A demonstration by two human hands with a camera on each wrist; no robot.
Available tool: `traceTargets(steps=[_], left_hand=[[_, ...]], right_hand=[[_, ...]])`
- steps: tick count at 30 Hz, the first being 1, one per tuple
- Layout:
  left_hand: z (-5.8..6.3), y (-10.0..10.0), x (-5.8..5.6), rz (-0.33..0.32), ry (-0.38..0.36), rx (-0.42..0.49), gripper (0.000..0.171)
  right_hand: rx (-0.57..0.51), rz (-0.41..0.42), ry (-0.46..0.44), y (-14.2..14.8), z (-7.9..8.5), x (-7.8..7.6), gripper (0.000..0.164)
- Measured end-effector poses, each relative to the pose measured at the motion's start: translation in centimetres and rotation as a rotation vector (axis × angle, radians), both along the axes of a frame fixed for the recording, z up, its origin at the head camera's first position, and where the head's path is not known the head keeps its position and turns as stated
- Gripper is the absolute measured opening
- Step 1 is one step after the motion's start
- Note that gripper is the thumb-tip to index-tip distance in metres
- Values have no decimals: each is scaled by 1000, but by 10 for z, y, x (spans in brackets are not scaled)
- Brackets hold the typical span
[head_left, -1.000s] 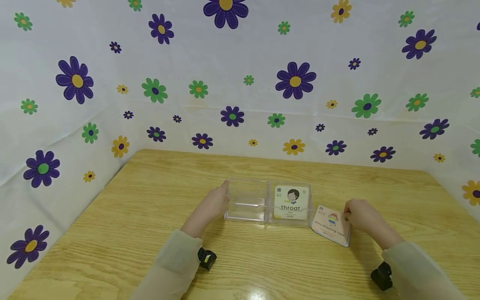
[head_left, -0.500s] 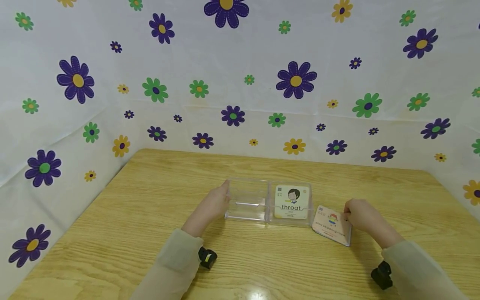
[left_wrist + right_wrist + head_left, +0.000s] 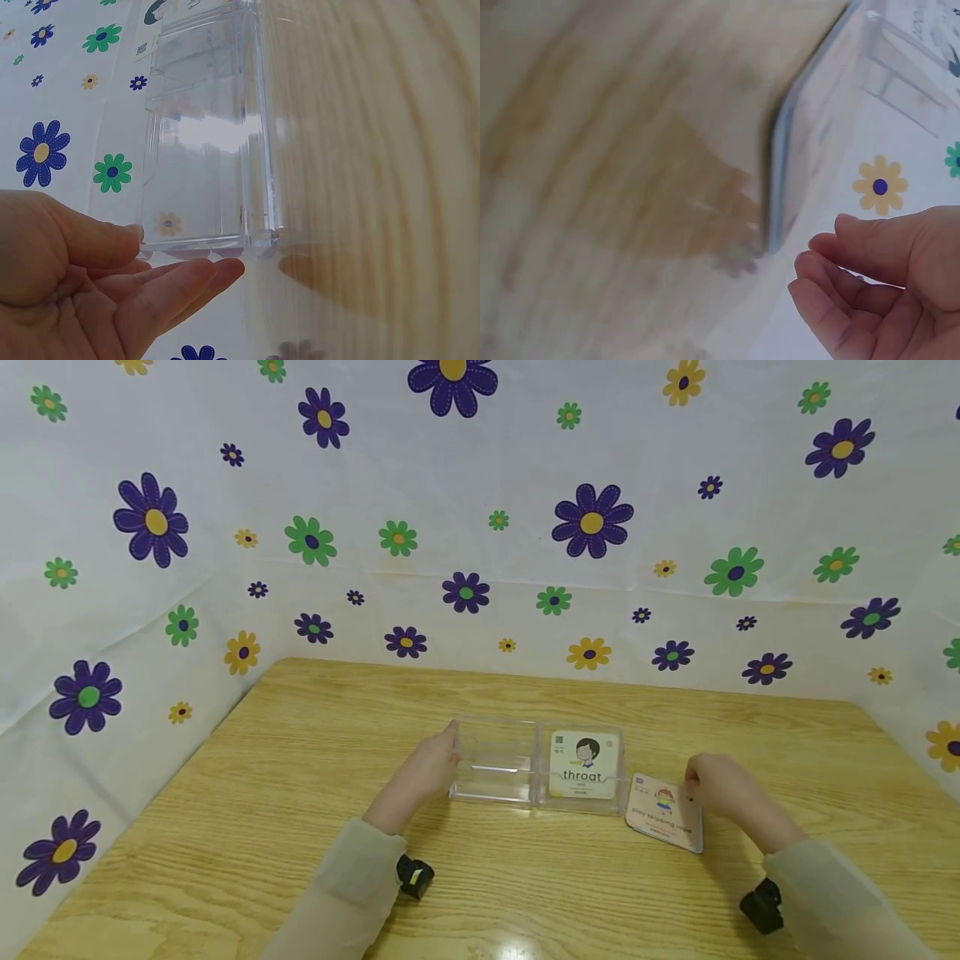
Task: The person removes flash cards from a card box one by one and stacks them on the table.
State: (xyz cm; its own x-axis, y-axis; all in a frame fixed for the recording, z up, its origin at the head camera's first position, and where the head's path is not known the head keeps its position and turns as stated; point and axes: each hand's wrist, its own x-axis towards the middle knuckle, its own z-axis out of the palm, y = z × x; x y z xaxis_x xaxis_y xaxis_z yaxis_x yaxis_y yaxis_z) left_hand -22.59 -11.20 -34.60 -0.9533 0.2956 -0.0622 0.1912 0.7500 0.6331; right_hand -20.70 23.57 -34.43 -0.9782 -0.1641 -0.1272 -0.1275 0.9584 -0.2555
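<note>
My left hand [image 3: 420, 774] grips the left end of a clear plastic card box [image 3: 495, 799]. In the left wrist view the thumb is at the upper rim, with the fingers along the outside of the end wall. A stack of flash cards [image 3: 583, 768] with "throat" on top fills the right compartment; the left one holds nothing. Just right of the box lies a second stack of flash cards [image 3: 652, 814], pinkish, marked "play skipping rope". My right hand [image 3: 723, 797] is at its right edge. In the right wrist view its loosely curled fingers [image 3: 829, 330] are beside the stack, holding nothing.
Everything stands on a wood-grain table [image 3: 480, 877]. A white flower-print cloth [image 3: 510, 552] hangs behind it and at the sides. Black wrist cameras [image 3: 415, 877] sit under both sleeves.
My right hand has let go of the pinkish card stack, which has turned slightly and settled on the table. My left hand has stayed at the box.
</note>
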Motion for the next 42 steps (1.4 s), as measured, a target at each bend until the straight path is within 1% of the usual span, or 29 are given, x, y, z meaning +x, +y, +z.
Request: traceTargets(steps=[9,16,20,24,32,38,42], left_hand=[[-2,-2,-1,-7,25,-9,50],[-2,-1,-1,15,3,-1,50],[-1,0,-2,14,-1,-6,50],[-1,0,-2,17,1,-15,50],[-1,0,-2,21,-5,-23,49],[-2,0,-2,6,-12,-8,51],[-3,-1,-2,13,-15,-12,51]], right_hand=[[-25,10,59,-12,14,-1,23],[-20,16,98,-27,18,0,28],[-41,29,151,-34,20,0,30],[-85,33,209,-43,22,1,32],[-162,62,309,-60,18,-1,34],[-199,85,343,-70,13,-4,36],[-175,85,344,-77,11,-7,41]])
